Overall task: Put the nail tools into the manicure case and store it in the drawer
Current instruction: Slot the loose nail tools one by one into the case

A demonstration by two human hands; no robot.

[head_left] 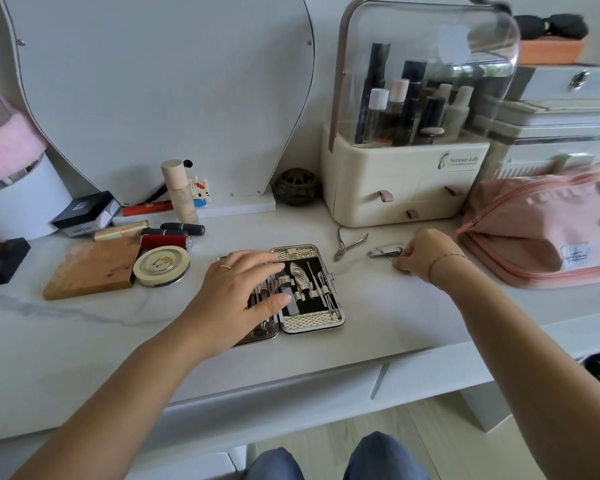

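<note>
On the white vanity top (378, 327), open manicure case (312, 320) near the front edge, left hand (243, 289) laid flat, fingers straight, on its left half, right hand (420, 254) curled, pinching nail clipper (383, 251), cuticle nipper (349, 242) lying between case and clipper, open counter surface right of case, organizer (395, 195) reads "Serious Life"

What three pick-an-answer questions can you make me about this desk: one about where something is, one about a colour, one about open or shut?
1. The nippers lie: A in a drawer; B on the table, between manicure case and nail clipper; C on the floor.
2. The zip bag is: A green; B black; C pink.
3. The manicure case is: A open; B shut; C upside down.
B: they lie between those two. C: its fabric is pink. A: both halves lie flat, tools showing.
</note>
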